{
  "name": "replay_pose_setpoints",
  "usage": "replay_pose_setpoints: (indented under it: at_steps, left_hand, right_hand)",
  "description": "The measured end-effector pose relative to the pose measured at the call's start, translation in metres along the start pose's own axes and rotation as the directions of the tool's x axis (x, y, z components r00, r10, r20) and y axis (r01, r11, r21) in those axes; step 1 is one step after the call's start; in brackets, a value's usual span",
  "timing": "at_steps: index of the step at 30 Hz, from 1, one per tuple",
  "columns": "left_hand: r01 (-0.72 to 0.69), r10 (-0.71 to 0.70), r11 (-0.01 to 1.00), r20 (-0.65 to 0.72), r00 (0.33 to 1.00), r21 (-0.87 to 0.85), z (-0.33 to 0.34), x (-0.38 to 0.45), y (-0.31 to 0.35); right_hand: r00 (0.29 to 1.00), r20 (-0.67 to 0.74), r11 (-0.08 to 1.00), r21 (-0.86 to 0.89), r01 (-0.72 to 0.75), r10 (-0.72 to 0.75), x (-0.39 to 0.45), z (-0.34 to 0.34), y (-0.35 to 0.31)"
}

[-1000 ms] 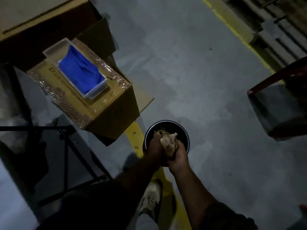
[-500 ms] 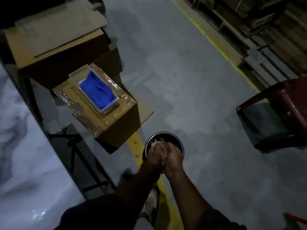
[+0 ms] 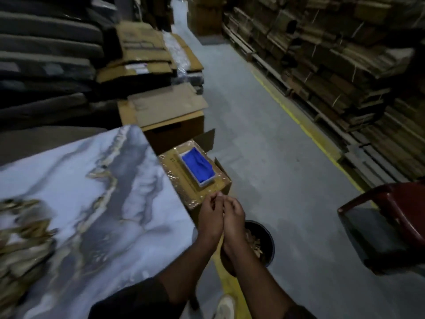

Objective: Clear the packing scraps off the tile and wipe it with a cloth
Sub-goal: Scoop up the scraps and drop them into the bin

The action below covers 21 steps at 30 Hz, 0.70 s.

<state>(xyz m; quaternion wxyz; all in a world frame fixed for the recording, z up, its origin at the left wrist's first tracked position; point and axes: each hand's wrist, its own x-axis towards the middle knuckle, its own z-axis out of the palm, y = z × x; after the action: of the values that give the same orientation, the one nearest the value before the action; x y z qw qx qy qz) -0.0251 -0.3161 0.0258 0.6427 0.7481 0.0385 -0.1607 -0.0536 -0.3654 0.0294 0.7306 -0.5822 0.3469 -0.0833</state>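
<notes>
The marbled tile (image 3: 92, 192) fills the left, with a heap of brown packing scraps (image 3: 20, 238) at its far left edge. A blue cloth (image 3: 199, 166) lies in a white tray (image 3: 202, 184) on a wrapped cardboard box (image 3: 181, 180) beside the tile's right corner. On the floor, a black bucket (image 3: 271, 245) holds scraps (image 3: 254, 244). My left hand (image 3: 210, 215) and my right hand (image 3: 233, 217) are side by side, touching, above the bucket and in front of the box. Their fingers are loosely curled and I see nothing in them.
A dark red chair (image 3: 402, 215) stands on the right. Stacked flattened cartons (image 3: 345, 54) line the right wall beyond a yellow floor line (image 3: 299, 123). More boxes (image 3: 165, 107) and dark slabs are piled behind the tile. My shoe (image 3: 225, 307) is near the bucket.
Both hands held a wad of scraps over and into the bucket; now they are lifted out together without it. The view has swung up and left, so the tile is in sight.
</notes>
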Motion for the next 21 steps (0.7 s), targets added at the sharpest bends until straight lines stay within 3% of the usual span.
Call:
replay_pose_setpoints:
  at_steps: [5, 14, 21]
  left_hand:
    - [-0.049, 0.035, 0.993, -0.13, 0.991, -0.105, -0.118, -0.037, 0.01]
    - [-0.086, 0.044, 0.991, -0.35, 0.936, -0.103, -0.327, -0.096, -0.026]
    - [-0.059, -0.008, 0.99, -0.457, 0.889, -0.132, -0.429, -0.116, -0.047]
  right_hand:
    - [0.995, 0.026, 0.993, -0.07, 0.097, -0.096, -0.073, 0.095, 0.006]
    - [0.952, 0.303, 0.967, -0.226, 0.113, -0.04, -0.188, 0.253, 0.068]
    - [0.891, 0.454, 0.951, -0.278, 0.136, 0.005, -0.233, 0.329, 0.094]
